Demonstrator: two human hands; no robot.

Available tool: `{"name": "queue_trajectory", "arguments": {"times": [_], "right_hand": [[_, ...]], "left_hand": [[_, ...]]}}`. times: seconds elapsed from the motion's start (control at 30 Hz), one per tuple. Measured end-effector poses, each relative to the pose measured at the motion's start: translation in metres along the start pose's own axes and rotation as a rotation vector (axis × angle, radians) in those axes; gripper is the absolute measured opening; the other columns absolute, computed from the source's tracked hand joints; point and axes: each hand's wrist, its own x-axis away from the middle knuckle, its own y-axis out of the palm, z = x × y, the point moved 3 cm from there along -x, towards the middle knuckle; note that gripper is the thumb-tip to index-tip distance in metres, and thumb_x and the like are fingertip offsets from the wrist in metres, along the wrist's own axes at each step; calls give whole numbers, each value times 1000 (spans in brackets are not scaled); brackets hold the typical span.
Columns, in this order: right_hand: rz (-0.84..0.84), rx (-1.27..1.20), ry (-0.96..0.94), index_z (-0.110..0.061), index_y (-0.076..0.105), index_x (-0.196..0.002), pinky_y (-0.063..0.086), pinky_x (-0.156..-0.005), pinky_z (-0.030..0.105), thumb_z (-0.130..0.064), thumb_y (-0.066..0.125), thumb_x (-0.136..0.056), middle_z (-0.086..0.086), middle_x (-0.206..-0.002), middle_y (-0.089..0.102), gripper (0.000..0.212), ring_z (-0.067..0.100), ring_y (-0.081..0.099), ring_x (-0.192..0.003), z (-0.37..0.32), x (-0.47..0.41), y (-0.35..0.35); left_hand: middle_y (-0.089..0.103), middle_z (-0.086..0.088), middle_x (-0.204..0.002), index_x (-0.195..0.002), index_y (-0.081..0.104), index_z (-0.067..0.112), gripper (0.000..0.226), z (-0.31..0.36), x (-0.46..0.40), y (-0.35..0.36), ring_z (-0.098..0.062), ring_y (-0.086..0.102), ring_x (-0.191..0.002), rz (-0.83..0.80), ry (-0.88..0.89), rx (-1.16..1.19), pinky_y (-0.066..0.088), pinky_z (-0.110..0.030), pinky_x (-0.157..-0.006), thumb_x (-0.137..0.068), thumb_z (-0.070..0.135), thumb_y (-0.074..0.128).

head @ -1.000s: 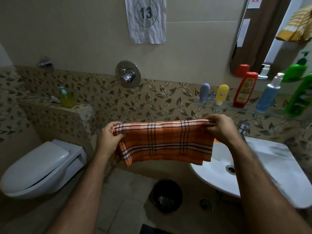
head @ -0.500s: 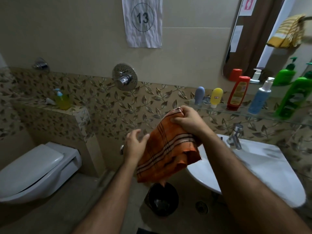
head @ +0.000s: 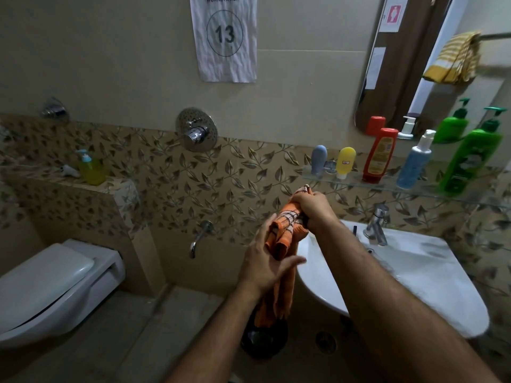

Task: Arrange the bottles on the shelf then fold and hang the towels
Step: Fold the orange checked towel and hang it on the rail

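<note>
With five bottles point(head: 381, 155) standing on the glass shelf point(head: 359, 186), we judge folding underway: right hand point(head: 312, 207) grip pinches the hanging orange towel point(head: 284, 236), left hand point(head: 265, 265) spread against it, hanging remains.

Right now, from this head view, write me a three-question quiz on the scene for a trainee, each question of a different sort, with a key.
1. True or false: the right hand grips the top of the orange towel.
2. Multiple choice: which bottle stands at the left end of the glass shelf? A. grey-blue bottle B. red bottle C. green pump bottle
3. Fill in: the yellow striped towel shows in the ____.

Key
1. True
2. A
3. mirror
</note>
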Motion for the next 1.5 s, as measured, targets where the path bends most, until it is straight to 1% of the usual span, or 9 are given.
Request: {"name": "queue_trajectory", "arguments": {"times": [0.17,0.3,0.4,0.5,0.63,0.8,1.07,1.3,1.5], "right_hand": [[-161,-169,-27,-3,60,-91,52,-55,28,-17,69,-88,11,-70,57,16,18,59,-56,-3,12,4],[-377,-97,-147,1,63,-113,57,-88,42,-41,71,-86,19,-98,69,51,27,68,-90,7,26,7],[-313,325,-303,-10,69,-98,55,-70,29,-50,77,-77,6,-93,71,46,15,66,-84,23,38,11],[-303,430,-346,-19,68,-96,57,-77,34,-51,82,-71,0,-94,73,44,14,69,-88,35,41,17],[-334,403,-395,-18,66,-98,56,-77,31,-38,76,-83,1,-95,72,27,15,69,-90,31,42,14],[-327,322,-408,-18,65,-93,51,-67,22,-30,63,-94,-3,-85,69,13,3,68,-75,21,38,10],[-59,460,-584,-18,64,-76,52,-64,39,-30,57,-95,-1,-69,63,23,18,61,-68,12,35,10],[17,440,-544,-18,69,-86,59,-70,50,-33,56,-95,7,-79,70,22,27,68,-77,-13,22,-24],[-117,297,-563,-21,68,-88,59,-60,28,-21,58,-98,0,-82,71,13,10,69,-72,-35,36,-7]], "left_hand": [[74,9,-94,-103,72,22,28,8,-10,-6,-2,69,-88,238,-36,121,56,-31,-80,-81,38,73],[75,3,-78,-87,74,16,22,-1,-19,-11,-11,71,-74,331,-228,247,55,-29,-67,-82,38,74],[72,-1,-76,-89,70,12,20,-10,-21,-13,-18,70,-71,354,-349,222,50,-26,-54,-86,32,69],[69,2,-79,-95,67,14,9,-6,-16,-11,-4,64,-66,329,-312,133,43,-12,-50,-92,20,61],[66,1,-70,-90,67,16,15,-5,-17,-13,-2,61,-56,196,-244,134,44,-15,-49,-96,26,56],[71,-11,-82,-91,70,11,34,0,-26,-16,-20,69,-75,82,-211,178,55,-36,-67,-99,37,49],[61,3,-67,-70,61,16,42,12,-42,-14,-13,59,-64,310,-323,242,44,-24,-55,-101,37,42],[46,4,-71,-67,40,20,39,4,-65,-39,-7,41,-63,440,-461,211,35,-29,-68,-103,37,39],[60,1,-71,-70,57,16,40,11,-83,-32,-24,60,-73,443,-380,195,44,-31,-66,-101,38,43]]}}
